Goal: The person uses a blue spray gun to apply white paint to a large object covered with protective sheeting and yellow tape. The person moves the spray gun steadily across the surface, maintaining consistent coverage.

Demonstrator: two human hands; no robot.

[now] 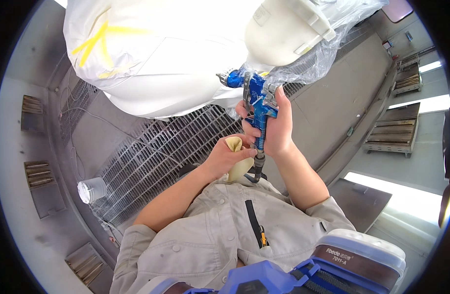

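A blue spray gun (258, 105) is held upright in front of a person in a grey shirt (195, 235), its nozzle facing left. The right hand (279, 127) grips the gun's handle, fingers curled around it, thumb raised along the back. Just left of the gun, the left hand (229, 158) pinches a pale yellow cloth (239, 169) between thumb and fingers; whether it also touches the handle, I cannot tell. A whitish cup (269, 41) tops the gun, and a dark hose (257, 171) hangs beneath. Beyond the gun stands a large white form (161, 63) with yellow stripes; floor grating (156, 147) lies below.
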